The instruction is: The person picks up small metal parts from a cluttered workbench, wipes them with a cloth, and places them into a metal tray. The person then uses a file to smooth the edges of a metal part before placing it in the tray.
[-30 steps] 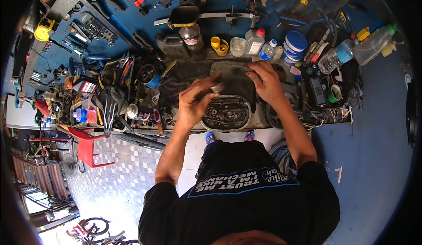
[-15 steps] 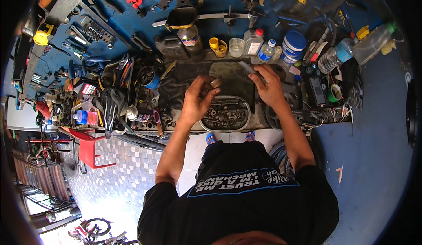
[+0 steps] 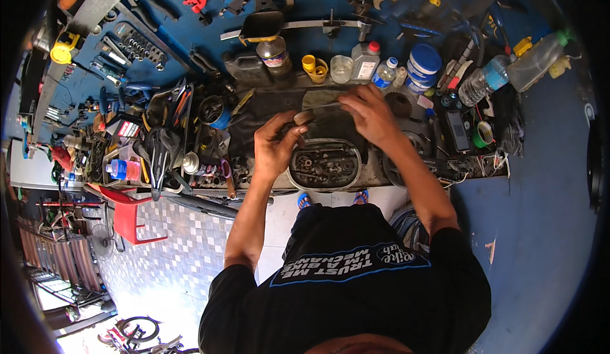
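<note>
My left hand (image 3: 273, 144) is closed on a small round metal part (image 3: 304, 117), pinched between thumb and fingertips. From the right, my right hand (image 3: 368, 114) grips a thin, pale, narrow tool (image 3: 326, 105) whose exact kind I cannot make out. Its tip points left, at or very close to the round part; contact is too small to tell. Below both hands, an oval metal tray (image 3: 359, 164) of greasy small parts sits at the bench's near edge. A dark, stained mat (image 3: 254, 122) lies behind it.
Bottles and jars line the back, among them a blue-and-white tub (image 3: 424, 65) and a grey bottle (image 3: 366, 63). Left of the mat are a bike saddle (image 3: 159, 150), a spray can (image 3: 192, 163) and a tool tray. A phone (image 3: 458, 130) and green tape roll (image 3: 484, 134) lie right.
My right hand has moved left, bringing the thin tool to the round part. My left hand has shifted slightly left and turned the part.
</note>
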Tool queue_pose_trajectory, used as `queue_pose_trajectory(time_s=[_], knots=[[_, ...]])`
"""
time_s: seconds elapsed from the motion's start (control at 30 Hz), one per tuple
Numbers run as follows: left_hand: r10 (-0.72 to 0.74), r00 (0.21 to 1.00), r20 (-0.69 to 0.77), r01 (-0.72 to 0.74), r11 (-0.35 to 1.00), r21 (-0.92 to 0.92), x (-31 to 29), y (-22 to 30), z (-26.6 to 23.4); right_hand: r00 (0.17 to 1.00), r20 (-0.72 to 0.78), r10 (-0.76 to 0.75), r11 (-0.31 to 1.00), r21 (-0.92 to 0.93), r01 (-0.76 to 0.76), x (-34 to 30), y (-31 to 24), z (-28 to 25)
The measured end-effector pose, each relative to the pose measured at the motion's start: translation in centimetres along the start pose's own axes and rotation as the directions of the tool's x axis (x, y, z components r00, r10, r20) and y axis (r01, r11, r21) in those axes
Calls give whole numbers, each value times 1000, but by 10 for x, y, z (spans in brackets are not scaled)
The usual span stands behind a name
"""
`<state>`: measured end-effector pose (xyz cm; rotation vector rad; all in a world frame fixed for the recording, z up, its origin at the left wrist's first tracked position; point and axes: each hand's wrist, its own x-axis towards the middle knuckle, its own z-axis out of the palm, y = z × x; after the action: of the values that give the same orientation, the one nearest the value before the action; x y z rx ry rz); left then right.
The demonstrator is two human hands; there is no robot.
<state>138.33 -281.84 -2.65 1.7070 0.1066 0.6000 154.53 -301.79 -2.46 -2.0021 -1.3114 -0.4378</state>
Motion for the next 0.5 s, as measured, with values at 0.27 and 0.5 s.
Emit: queue_pose_trajectory(time_s=[0.27, 0.5], knots=[[-93, 991, 101, 86, 994, 74, 6, 2, 9, 990, -142, -11, 957, 284, 51, 13, -36, 2], [-118, 986, 115, 132, 984, -116, -1, -18, 12, 988, -145, -49, 966, 243, 83, 17, -48, -4]])
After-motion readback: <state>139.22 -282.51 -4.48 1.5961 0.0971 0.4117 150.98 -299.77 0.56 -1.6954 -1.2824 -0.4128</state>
